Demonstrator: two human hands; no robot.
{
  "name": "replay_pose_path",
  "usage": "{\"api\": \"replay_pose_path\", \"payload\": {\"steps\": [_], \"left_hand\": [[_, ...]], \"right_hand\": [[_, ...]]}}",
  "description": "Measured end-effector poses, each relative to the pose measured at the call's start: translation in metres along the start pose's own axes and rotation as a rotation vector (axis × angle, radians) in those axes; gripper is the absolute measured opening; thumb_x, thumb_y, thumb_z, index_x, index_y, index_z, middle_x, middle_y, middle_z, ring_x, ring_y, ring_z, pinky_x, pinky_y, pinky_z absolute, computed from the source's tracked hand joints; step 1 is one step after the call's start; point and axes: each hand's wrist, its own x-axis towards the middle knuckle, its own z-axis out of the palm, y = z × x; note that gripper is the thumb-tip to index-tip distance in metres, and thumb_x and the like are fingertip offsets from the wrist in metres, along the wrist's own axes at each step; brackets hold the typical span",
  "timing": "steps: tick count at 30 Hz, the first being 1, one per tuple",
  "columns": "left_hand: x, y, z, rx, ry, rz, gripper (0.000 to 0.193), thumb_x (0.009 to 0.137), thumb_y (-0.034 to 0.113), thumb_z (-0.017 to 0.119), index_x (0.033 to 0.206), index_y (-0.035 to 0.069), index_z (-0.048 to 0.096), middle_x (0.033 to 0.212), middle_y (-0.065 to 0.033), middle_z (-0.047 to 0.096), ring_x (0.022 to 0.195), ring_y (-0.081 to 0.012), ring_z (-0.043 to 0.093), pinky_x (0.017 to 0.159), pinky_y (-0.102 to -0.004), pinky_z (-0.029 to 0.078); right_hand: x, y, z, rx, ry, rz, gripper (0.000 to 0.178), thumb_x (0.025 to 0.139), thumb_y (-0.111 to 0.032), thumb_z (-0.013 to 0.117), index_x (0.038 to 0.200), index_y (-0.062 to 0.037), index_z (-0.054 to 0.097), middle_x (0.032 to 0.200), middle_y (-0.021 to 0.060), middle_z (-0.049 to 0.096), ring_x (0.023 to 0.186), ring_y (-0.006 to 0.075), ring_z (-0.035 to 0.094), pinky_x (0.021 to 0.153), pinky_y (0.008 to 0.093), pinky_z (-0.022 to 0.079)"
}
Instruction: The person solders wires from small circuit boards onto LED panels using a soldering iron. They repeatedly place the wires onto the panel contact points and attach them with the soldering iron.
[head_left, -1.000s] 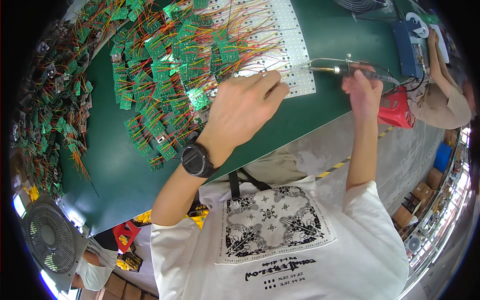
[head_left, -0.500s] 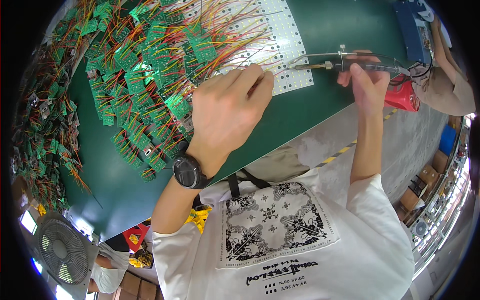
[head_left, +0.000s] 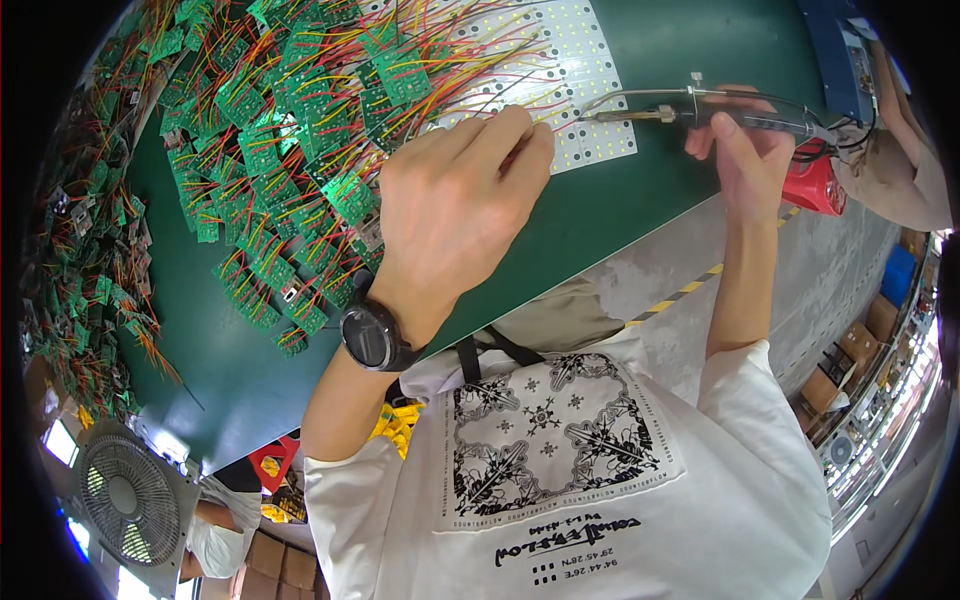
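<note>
My right hand [head_left: 750,150] grips a soldering iron [head_left: 745,120] with a thin metal solder-feed tube along it. The iron's tip rests at or just over a white LED panel [head_left: 600,65] covered in small yellow-white dots. My left hand [head_left: 455,205], wearing a black watch [head_left: 370,335], is closed in a pinch at the panel's near edge, left of the tip. A thin wire seems to run from its fingertips, which are partly hidden. Red and yellow wires join the panel to many green circuit boards [head_left: 345,198], overlapping on the left.
The green tabletop [head_left: 560,240] holds another heap of wired boards [head_left: 95,270] at far left. A blue box-shaped unit [head_left: 835,60] stands back right, near another person's arm [head_left: 895,120]. A red container [head_left: 815,185] is beyond the table edge; a fan [head_left: 125,495] is lower left.
The panel, boards and iron have shifted slightly in the view. My right hand sits a little farther right, still holding the iron; my left hand keeps its pinch.
</note>
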Motion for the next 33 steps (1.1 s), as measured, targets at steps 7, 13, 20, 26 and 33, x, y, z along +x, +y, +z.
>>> {"api": "replay_pose_path", "payload": {"steps": [7,13,20,26,33], "left_hand": [[-0.001,0.000,-0.001,0.010,0.015,0.001,0.013,0.072,0.009,0.071,0.084,0.009,0.068,0.074,0.0004,0.059,0.057,-0.0136,0.058,0.048,-0.0272,0.044],[-0.005,0.002,-0.002,0.024,-0.016,-0.015,0.013,0.071,0.010,0.072,0.084,0.009,0.068,0.074,0.0006,0.059,0.057,-0.0140,0.058,0.048,-0.0271,0.044],[-0.002,0.000,0.000,0.022,-0.020,-0.014,0.013,0.072,0.009,0.071,0.084,0.009,0.067,0.074,0.0010,0.058,0.057,-0.0144,0.058,0.048,-0.0275,0.045],[0.003,-0.001,-0.009,0.044,-0.017,0.007,0.011,0.073,0.011,0.069,0.083,0.009,0.064,0.073,-0.0003,0.056,0.058,-0.0159,0.058,0.048,-0.0300,0.045],[0.009,0.014,-0.060,-0.077,0.191,-0.025,0.026,0.070,0.013,0.070,0.095,0.006,0.065,0.089,-0.0053,0.062,0.080,-0.0221,0.062,0.065,-0.0322,0.052]], "right_hand": [[-0.001,-0.001,0.002,-0.009,0.007,0.000,0.024,0.085,-0.004,0.064,0.104,0.0095,0.059,0.078,0.0149,0.065,0.060,0.0200,0.063,0.052,0.0282,0.048],[-0.006,0.003,-0.001,-0.019,0.042,0.002,0.029,0.086,-0.008,0.062,0.107,0.0113,0.056,0.079,0.0161,0.064,0.058,0.0218,0.060,0.054,0.0310,0.045],[-0.001,0.001,-0.004,-0.034,0.034,-0.022,0.029,0.087,-0.007,0.061,0.108,0.0114,0.056,0.077,0.0160,0.063,0.058,0.0217,0.058,0.054,0.0314,0.044],[0.006,-0.003,0.003,0.086,0.071,-0.049,0.025,0.085,-0.005,0.063,0.104,0.0109,0.059,0.074,0.0149,0.063,0.059,0.0207,0.061,0.052,0.0287,0.045],[-0.001,0.007,-0.003,0.088,0.234,0.067,0.022,0.088,-0.005,0.061,0.106,0.0077,0.058,0.076,0.0119,0.062,0.059,0.0155,0.057,0.052,0.0249,0.043]]}}
